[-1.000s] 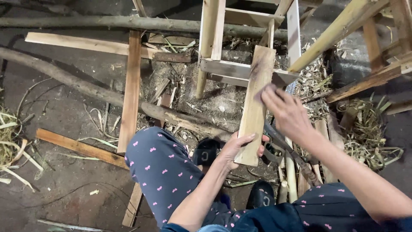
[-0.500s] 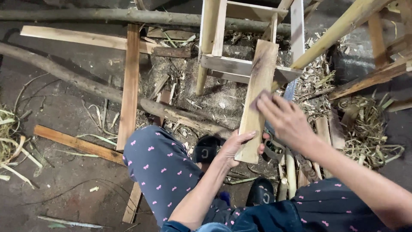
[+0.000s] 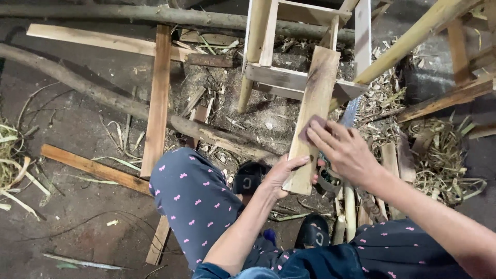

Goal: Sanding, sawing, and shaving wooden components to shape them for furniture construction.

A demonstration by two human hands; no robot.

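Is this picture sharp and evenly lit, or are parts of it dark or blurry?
Head view: light falls brightest on the pale wooden plank and the right hand pressing a small dark pad on it; the left hand gripping its lower end is sharp too. The dirt floor at the edges falls darker, and straight boards bow slightly near the frame's borders.
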